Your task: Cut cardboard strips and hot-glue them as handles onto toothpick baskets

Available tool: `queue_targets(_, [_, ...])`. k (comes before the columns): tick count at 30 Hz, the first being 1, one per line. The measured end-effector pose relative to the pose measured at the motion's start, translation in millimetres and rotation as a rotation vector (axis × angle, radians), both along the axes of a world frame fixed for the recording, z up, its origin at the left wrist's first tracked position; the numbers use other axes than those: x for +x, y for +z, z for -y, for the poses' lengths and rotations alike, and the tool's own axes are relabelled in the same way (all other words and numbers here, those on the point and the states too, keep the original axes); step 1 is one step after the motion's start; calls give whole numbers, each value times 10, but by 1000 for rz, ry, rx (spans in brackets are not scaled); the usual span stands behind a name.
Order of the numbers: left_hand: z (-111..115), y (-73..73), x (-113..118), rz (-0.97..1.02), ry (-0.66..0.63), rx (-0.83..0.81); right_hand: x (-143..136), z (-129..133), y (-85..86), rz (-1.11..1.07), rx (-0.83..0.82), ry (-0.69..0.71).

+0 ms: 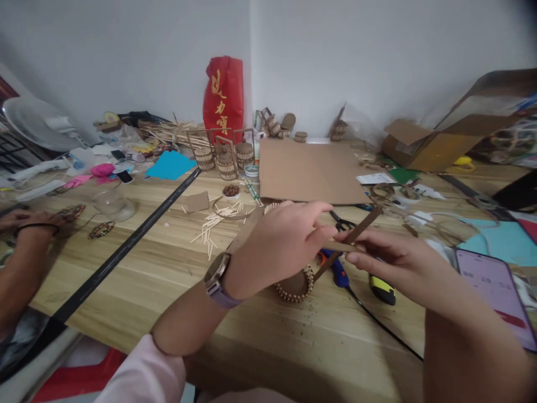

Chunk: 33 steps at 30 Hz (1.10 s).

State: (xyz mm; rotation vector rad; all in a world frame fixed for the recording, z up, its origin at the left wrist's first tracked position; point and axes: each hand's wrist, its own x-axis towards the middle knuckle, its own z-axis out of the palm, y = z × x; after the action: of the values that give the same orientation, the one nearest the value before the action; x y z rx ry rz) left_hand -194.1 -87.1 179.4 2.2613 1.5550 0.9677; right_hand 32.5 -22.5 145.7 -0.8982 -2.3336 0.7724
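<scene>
My left hand [289,238] reaches over the middle of the table, its thumb and fingers closed on the left end of a short brown strip [338,246]. The other end of that strip is pinched between the fingertips of my right hand [386,254]. A longer dark brown strip [361,226] slants past the fingers, down towards a small round basket [295,286] with a beaded-looking rim. The basket stands below my left hand, which hides part of it. Just right of the basket lies a blue glue gun [339,274], partly covered by the strips.
Brown cardboard [310,170] lies at the back, with small handled baskets [226,162] to its left. Loose sticks [213,224] lie left of my hands. A yellow-black tool [382,290] and a phone [495,291] are at right. Another person's hand [39,221] works at far left.
</scene>
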Motion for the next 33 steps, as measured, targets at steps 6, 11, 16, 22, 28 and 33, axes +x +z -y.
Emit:
queue_targets(6, [-258,61,137,-33,-195,-258,15,6,8,19,38,31])
queue_targets(11, [-461,133,125,28,-299,-537,-7,-13,-10,-5,3,35])
queue_targets(16, [-529,146,121,151,-354,-637,-32,-7,-45,-102,-103,36])
queue_targets(22, [-506,152,122,162,-324,-654,-68,-55,-199,-360,-360,99])
queue_targets(28, [-508,129,98,163,-346,-621,-87,-174,-423,-550,-532,137])
queue_targets(33, [-498,174,132,135,-266,-680,-101,-241,-506,-561,-523,165])
